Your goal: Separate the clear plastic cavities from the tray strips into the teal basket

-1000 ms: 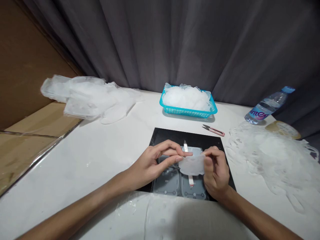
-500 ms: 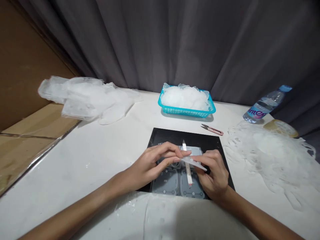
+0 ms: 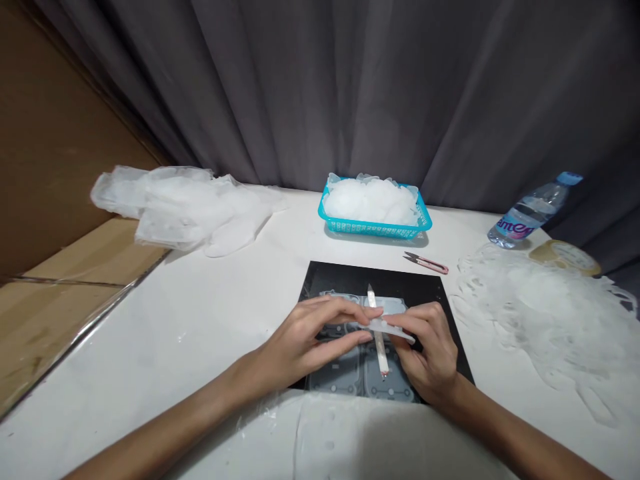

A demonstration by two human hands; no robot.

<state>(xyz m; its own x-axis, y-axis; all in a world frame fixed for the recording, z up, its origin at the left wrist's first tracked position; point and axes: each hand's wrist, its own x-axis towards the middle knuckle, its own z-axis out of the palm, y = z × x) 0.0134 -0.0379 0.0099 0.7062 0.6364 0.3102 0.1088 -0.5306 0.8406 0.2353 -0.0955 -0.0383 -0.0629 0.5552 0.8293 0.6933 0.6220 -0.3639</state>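
A thin, translucent white soft-looking piece (image 3: 393,329) is pinched between the thumb and fingers of my right hand (image 3: 429,343), above a black mat. My left hand (image 3: 323,333) reaches in from the other side, its fingertips touching the piece's near end. The left thumb stands apart beneath it. Under the piece a white pen-like stick (image 3: 381,353) with a dark pointed tip lies on grey flat moulded plates (image 3: 334,373). These plates rest on the black mat (image 3: 330,275) and are partly covered by my hands.
Behind the mat, a turquoise basket (image 3: 375,230) holds a heap of white pieces. Thread snips (image 3: 426,262) lie to its right. A water bottle (image 3: 530,213), a tape roll (image 3: 565,257) and a tangled translucent pile (image 3: 550,313) occupy the right. Translucent sheets (image 3: 200,210) lie at left beside cardboard (image 3: 95,253).
My left thumb has dropped away from the fingers, widening the gap. The piece has levelled slightly in my right hand. The whole view has shifted a little.
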